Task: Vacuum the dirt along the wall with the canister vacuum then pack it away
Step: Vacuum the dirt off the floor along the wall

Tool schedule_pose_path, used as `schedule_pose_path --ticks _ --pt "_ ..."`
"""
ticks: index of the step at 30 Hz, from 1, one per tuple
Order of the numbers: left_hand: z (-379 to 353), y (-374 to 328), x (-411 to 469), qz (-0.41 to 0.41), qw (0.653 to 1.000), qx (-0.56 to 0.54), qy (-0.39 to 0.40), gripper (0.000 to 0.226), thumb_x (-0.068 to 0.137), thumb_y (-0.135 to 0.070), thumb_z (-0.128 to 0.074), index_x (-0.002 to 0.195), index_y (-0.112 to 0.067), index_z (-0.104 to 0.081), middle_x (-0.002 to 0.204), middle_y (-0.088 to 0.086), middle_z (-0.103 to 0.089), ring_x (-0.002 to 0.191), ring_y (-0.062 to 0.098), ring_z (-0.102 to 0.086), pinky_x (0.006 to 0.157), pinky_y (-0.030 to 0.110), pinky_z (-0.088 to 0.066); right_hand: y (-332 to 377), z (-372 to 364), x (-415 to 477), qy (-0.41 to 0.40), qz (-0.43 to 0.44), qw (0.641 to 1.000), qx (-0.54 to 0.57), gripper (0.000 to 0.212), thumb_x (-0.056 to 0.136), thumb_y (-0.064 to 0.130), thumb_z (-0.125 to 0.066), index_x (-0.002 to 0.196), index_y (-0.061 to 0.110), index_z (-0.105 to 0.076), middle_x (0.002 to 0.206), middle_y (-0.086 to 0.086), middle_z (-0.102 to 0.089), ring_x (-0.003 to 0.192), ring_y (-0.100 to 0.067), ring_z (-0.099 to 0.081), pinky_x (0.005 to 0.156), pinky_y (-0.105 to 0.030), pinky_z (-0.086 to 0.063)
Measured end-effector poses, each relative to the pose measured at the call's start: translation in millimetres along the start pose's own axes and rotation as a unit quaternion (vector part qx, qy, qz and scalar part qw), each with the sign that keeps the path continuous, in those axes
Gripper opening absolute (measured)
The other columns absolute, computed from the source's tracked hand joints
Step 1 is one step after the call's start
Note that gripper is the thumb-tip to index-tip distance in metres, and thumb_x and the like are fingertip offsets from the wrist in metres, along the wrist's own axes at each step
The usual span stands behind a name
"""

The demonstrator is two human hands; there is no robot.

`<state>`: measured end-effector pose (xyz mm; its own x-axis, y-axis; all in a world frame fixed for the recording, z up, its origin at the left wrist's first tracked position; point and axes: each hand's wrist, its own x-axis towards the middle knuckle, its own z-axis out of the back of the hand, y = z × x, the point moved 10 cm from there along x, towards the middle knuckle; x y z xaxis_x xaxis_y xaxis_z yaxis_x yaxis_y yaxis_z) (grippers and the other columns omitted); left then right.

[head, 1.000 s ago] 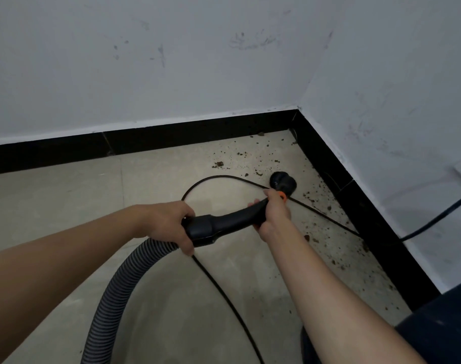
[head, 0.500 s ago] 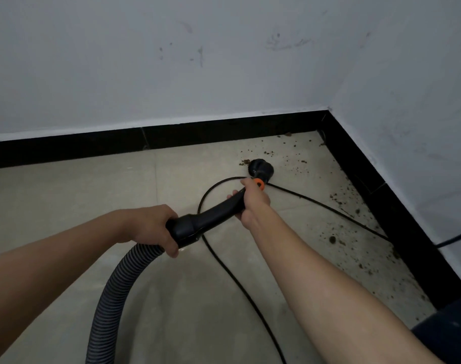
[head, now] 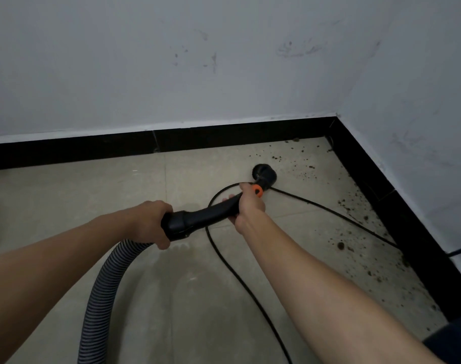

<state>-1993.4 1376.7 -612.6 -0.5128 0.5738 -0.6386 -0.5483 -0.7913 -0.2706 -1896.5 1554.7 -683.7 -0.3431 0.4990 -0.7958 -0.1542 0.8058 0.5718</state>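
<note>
Both hands are on the vacuum's black handle (head: 205,216). The left hand (head: 150,223) is wrapped round its thick rear cuff. There the grey ribbed hose (head: 103,298) joins and drops away below that hand, curving back toward the person. The right hand (head: 250,206) grips the slimmer front end with its fingers curled under it, just behind an orange collar (head: 257,191).

The handle's long axis runs from the left hand up and rightward to the right hand, aimed away from the person at the room's corner. Just past the right hand the round black brush nozzle (head: 263,174) sits face-down on the floor tile (head: 66,200), short of the black baseboard (head: 224,137).

Dirt crumbs (head: 339,245) lie scattered right of the right hand along the side wall's baseboard, and beyond the nozzle toward the corner. A black power cord (head: 238,279) loops under the handle between the two hands. One run passes beneath the right forearm and the other heads off right toward the baseboard.
</note>
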Motion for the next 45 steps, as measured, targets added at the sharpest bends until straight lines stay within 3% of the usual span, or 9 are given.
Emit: schedule_pose_path --ticks 4,10,19,26,32,35,37,40,45 --pt "2.0 1.9 9.6 -0.001 1.000 0.012 -0.007 0.042 0.069 -0.018 -0.079 0.101 -0.020 -0.052 0.096 0.000 -0.058 0.086 0.017 -0.057 0.063 0.022 -0.045 -0.9 1.9 6.1 0.000 0.005 1.000 0.006 0.023 0.089 0.027 -0.068 0.101 0.012 -0.055 0.095 -0.012 -0.069 0.086 -0.026 -0.071 0.078 -0.042 -0.061" --pt "28.0 -6.9 31.5 -0.018 0.996 -0.045 -0.070 0.048 0.072 -0.025 -0.082 0.108 -0.020 -0.052 0.103 0.001 -0.057 0.092 0.018 -0.056 0.077 0.027 -0.047 44.1 -33.3 25.7 0.024 0.027 0.999 -0.040 0.031 0.092 0.024 -0.065 0.116 0.009 -0.052 0.088 -0.012 -0.064 0.072 -0.023 -0.065 0.067 -0.038 -0.060" --pt "17.6 -6.4 49.0 0.002 0.994 -0.095 -0.044 0.045 0.071 -0.029 -0.083 0.102 -0.020 -0.051 0.094 -0.002 -0.057 0.086 0.016 -0.058 0.066 0.023 -0.045 65.1 -59.8 47.5 0.032 0.043 0.990 -0.130 0.031 0.093 0.023 -0.064 0.117 0.008 -0.050 0.084 -0.012 -0.062 0.069 -0.022 -0.063 0.059 -0.035 -0.057" --pt "-2.9 50.4 23.9 0.066 0.995 -0.072 0.001 0.040 0.067 -0.020 -0.082 0.098 -0.018 -0.056 0.093 0.000 -0.062 0.083 0.013 -0.060 0.061 0.020 -0.046 10.6 -99.2 25.7 0.082 0.024 0.986 -0.143 0.036 0.089 0.026 -0.066 0.117 0.007 -0.053 0.095 -0.014 -0.065 0.077 -0.023 -0.064 0.078 -0.042 -0.060" --pt "-25.9 50.3 11.9 0.068 0.992 0.063 0.089 0.047 0.068 -0.017 -0.079 0.111 -0.014 -0.060 0.100 -0.001 -0.063 0.087 0.012 -0.060 0.062 0.016 -0.046 -43.0 -31.1 11.8 0.016 -0.005 0.999 -0.047 0.020 0.087 0.027 -0.068 0.088 0.011 -0.057 0.086 -0.012 -0.069 0.081 -0.027 -0.069 0.081 -0.046 -0.060" --pt "-38.5 30.5 19.3 0.037 0.990 0.087 0.108 0.043 0.068 -0.015 -0.078 0.106 -0.015 -0.059 0.097 -0.002 -0.060 0.087 0.011 -0.058 0.058 0.014 -0.043 -48.2 14.2 4.5 -0.023 0.000 1.000 0.002 0.020 0.089 0.027 -0.068 0.091 0.010 -0.060 0.082 -0.011 -0.069 0.074 -0.027 -0.070 0.073 -0.040 -0.061" --pt "-39.2 12.9 26.4 0.010 0.990 0.092 0.104 0.041 0.067 -0.016 -0.078 0.100 -0.018 -0.054 0.094 -0.003 -0.057 0.087 0.011 -0.056 0.060 0.017 -0.042 -38.2 33.7 2.8 -0.039 0.010 0.999 0.025 0.018 0.091 0.025 -0.066 0.092 0.009 -0.059 0.076 -0.010 -0.067 0.063 -0.026 -0.068 0.063 -0.035 -0.058" --pt "-28.3 -10.5 36.0 -0.020 0.993 0.089 0.074 0.041 0.067 -0.017 -0.078 0.098 -0.019 -0.051 0.094 -0.002 -0.057 0.087 0.013 -0.056 0.055 0.016 -0.040 -15.2 42.3 7.3 -0.048 0.016 0.998 0.028 0.017 0.091 0.025 -0.065 0.090 0.010 -0.056 0.076 -0.010 -0.066 0.057 -0.024 -0.065 0.065 -0.037 -0.058" --pt "-0.8 -33.1 50.1 -0.050 0.998 0.024 0.002 0.043 0.067 -0.019 -0.080 0.101 -0.020 -0.052 0.098 0.001 -0.058 0.088 0.017 -0.057 0.061 0.020 -0.043 32.4 27.3 28.3 -0.026 0.021 0.999 -0.015 0.026 0.090 0.028 -0.066 0.105 0.011 -0.054 0.092 -0.011 -0.068 0.085 -0.026 -0.068 0.078 -0.042 -0.059"
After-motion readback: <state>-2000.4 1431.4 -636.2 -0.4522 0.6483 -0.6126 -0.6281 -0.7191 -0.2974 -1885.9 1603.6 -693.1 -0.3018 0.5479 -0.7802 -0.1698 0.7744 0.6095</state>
